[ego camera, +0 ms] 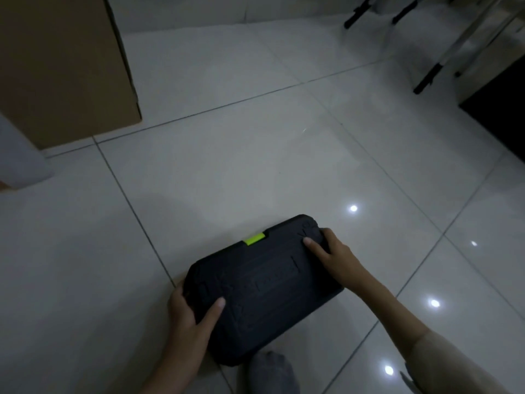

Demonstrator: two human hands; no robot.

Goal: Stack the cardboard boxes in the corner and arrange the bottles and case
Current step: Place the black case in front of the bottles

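Observation:
A black plastic case (264, 285) with a lime green latch (253, 239) sits flat, low over the white tiled floor, in the lower middle of the head view. My left hand (190, 317) grips its near left end, thumb on top. Gripping the far right end is my right hand (326, 251), fingers spread over the lid. A tall cardboard box (62, 66) stands at the upper left. No bottles are in view.
A pale object (20, 155) leans beside the cardboard box at the left edge. Metal furniture legs with black feet (426, 81) and a dark cabinet (500, 120) stand at the upper right. A grey-socked foot (272, 371) shows below the case.

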